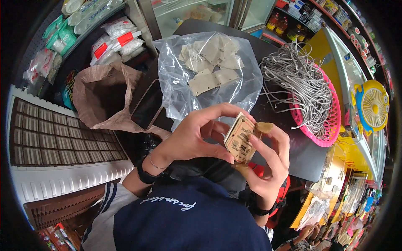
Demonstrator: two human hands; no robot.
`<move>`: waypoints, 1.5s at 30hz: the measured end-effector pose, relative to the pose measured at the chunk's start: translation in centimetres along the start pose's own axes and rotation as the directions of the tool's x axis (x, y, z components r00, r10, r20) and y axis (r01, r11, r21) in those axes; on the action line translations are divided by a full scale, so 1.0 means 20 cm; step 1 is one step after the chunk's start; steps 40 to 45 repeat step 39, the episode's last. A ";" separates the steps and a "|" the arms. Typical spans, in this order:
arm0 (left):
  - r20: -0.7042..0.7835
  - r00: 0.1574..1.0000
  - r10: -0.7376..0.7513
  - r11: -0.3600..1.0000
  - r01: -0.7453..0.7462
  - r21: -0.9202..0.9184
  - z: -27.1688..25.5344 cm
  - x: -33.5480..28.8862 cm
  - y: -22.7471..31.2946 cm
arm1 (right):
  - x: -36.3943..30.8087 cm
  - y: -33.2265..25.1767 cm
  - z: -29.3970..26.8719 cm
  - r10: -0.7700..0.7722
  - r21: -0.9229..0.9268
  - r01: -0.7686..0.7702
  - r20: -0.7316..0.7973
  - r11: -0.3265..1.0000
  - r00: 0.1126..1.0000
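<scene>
Between my two hands is a small stack of printed tan cardboard tags (240, 144), held up in front of my body and tilted. My left hand (190, 136) grips its left edge, the thumb low and the fingers curled over the top. On the other side my right hand (270, 157) closes on the stack, with tan coverings on a fingertip and the thumb. Just beyond, a clear plastic bag (169, 79) lies spread on the dark table (303, 157), with several loose tan cards (213, 79) on it.
A pink basket (333, 121) heaped with grey cords (299, 79) stands at the table's right. To the left are an open brown sack (98, 92) and a white air cooler (42, 180). A yellow fan (372, 106) is far right; another person's hands (307, 232) show lower right.
</scene>
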State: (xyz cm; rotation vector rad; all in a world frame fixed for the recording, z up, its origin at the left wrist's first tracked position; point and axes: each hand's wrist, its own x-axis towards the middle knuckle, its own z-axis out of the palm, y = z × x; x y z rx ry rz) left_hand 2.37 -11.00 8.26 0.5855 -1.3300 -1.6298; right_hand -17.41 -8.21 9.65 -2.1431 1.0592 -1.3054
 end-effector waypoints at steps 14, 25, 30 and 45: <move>0.023 1.000 0.014 1.000 -0.015 0.011 0.00 0.00 0.01 | -0.01 0.01 -0.02 0.008 0.091 -0.011 0.042 0.996 0.999; 0.036 0.997 0.068 0.995 -0.070 0.075 0.01 0.00 0.02 | 0.00 -0.02 -0.02 0.027 0.054 -0.030 0.063 0.998 0.998; 0.025 0.999 0.036 0.998 -0.037 0.058 0.02 0.00 0.02 | 0.00 -0.03 -0.03 0.035 0.018 -0.037 0.081 0.999 0.996; 0.026 0.998 0.064 0.993 -0.066 0.102 0.02 0.00 0.00 | 0.00 -0.03 -0.04 0.056 0.017 -0.058 0.096 0.998 0.994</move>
